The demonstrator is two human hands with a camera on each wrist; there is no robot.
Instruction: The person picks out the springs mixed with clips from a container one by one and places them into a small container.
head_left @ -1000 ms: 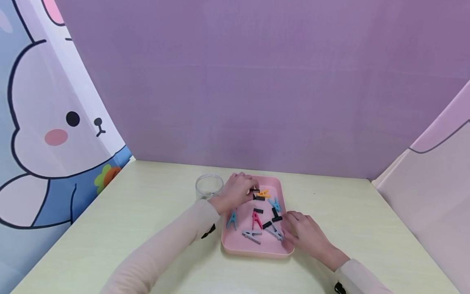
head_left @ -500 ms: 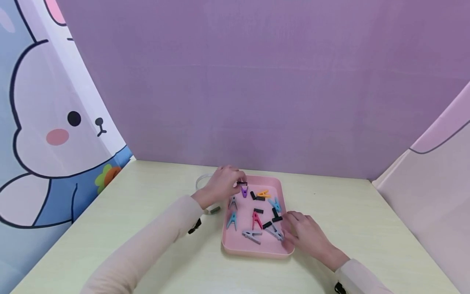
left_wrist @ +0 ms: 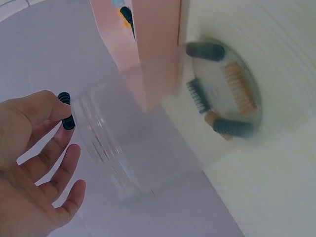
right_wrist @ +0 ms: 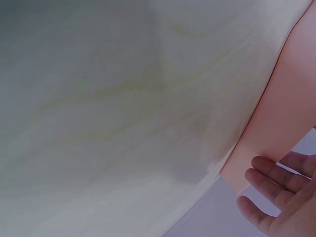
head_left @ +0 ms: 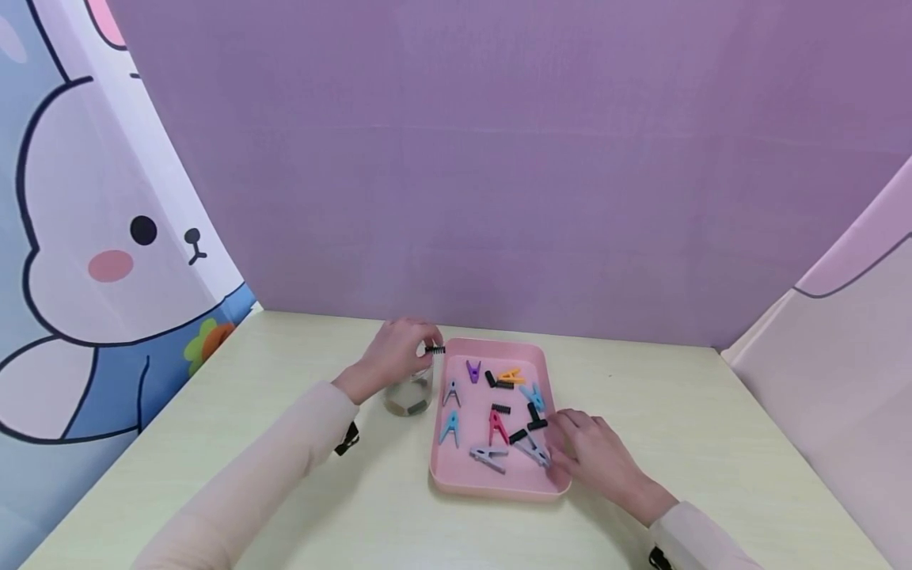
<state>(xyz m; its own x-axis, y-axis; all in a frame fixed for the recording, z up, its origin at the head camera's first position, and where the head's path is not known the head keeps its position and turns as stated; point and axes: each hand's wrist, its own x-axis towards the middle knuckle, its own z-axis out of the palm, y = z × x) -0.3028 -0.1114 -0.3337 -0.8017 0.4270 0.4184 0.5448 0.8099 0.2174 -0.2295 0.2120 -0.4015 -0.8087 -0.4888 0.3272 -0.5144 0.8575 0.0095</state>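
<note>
My left hand (head_left: 394, 355) pinches a small black hair claw clip (head_left: 435, 349) between thumb and index finger, its other fingers loosely spread. In the left wrist view, the clip (left_wrist: 66, 111) is right at the mouth of a clear jar (left_wrist: 143, 133). Several black and brown toothed clips (left_wrist: 240, 89) lie on the jar's bottom. The pink tray (head_left: 492, 485) stands to the right of the jar. My right hand (head_left: 606, 459) rests at the tray's right rim, fingers relaxed. In the right wrist view, its fingers (right_wrist: 271, 175) overlap the tray's outer wall.
In the tray lie more black clips (head_left: 501, 409) and small clothespin-like clips: purple (head_left: 473, 371), yellow (head_left: 510, 376), blue (head_left: 450, 427), red (head_left: 497, 427) and grey (head_left: 488, 457). A purple backdrop (head_left: 463, 198) rises behind the pale table (head_left: 663, 412).
My left hand has lifted the black clip from the tray's upper part and carried it left to the jar's mouth. The right hand has stayed at the tray's rim.
</note>
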